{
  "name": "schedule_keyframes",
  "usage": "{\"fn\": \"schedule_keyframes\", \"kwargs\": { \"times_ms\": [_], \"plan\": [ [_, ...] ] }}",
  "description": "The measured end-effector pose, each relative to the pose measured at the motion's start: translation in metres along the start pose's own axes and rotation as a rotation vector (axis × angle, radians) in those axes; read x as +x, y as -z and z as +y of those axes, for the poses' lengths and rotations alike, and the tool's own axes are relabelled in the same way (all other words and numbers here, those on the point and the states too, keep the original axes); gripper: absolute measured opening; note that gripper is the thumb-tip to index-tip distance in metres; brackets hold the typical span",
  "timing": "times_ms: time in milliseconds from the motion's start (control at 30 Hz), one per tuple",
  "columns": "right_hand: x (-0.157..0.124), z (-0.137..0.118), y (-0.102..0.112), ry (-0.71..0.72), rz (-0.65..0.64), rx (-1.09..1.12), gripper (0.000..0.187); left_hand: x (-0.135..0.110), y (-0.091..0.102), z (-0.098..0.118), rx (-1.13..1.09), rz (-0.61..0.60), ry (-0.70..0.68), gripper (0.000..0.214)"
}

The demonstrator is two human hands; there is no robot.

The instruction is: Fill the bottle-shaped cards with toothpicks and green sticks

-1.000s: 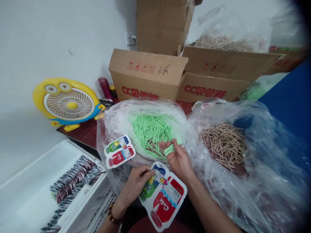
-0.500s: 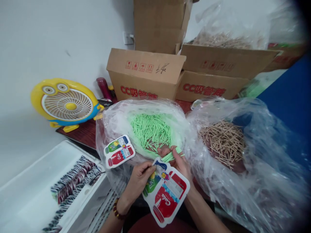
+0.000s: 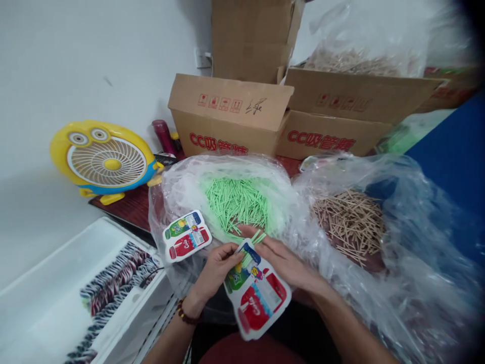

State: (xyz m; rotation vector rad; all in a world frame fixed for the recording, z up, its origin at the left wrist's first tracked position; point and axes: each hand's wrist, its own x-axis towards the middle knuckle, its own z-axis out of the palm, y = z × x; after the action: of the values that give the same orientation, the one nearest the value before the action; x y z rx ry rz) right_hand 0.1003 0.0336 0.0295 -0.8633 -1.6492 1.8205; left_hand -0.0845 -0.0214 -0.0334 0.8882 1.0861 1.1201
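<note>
My left hand (image 3: 212,270) pinches the upper left edge of a printed cola pouch (image 3: 261,303), which is tilted over my lap. My right hand (image 3: 286,263) is closed at the pouch's top edge, around a few thin green sticks (image 3: 258,236). Their upper ends poke out above the pouch, and some green shows through its clear window. Just beyond my hands, a pile of the same green sticks (image 3: 235,199) lies in an open clear plastic bag (image 3: 182,177). A second cola pouch (image 3: 187,236) lies flat on the left side of that bag.
Brown sticks (image 3: 350,220) fill another plastic bag on the right. Cardboard boxes (image 3: 231,114) stand behind. A yellow fan (image 3: 109,164) is at the table's left end. Below it, a white foam box (image 3: 53,283) holds rows of packed pouches (image 3: 113,283).
My right hand has turned and moved left, bringing the green sticks from lying across above the pouch to pointing into its top. The pouch has shifted slightly up and left.
</note>
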Motion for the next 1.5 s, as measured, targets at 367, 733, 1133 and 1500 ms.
{"fn": "schedule_keyframes", "kwargs": {
  "times_ms": [367, 733, 1133, 1500],
  "plan": [
    [-0.006, -0.008, 0.013, 0.118, -0.112, -0.591, 0.061, 0.009, -0.007, 0.002, -0.123, 0.01, -0.021, 0.022],
    [-0.011, -0.012, 0.018, 0.084, 0.055, -0.95, 0.02, 0.009, -0.004, 0.004, -0.009, 0.08, -0.222, 0.016],
    [-0.011, -0.021, 0.044, 0.043, 0.123, -0.476, 0.022, 0.005, -0.026, 0.024, -0.19, -0.021, -0.073, 0.024],
    [-0.015, -0.002, 0.059, -0.025, 0.171, 0.065, 0.037, 0.006, -0.039, 0.026, -0.166, -0.062, 0.031, 0.028]
  ]
}}
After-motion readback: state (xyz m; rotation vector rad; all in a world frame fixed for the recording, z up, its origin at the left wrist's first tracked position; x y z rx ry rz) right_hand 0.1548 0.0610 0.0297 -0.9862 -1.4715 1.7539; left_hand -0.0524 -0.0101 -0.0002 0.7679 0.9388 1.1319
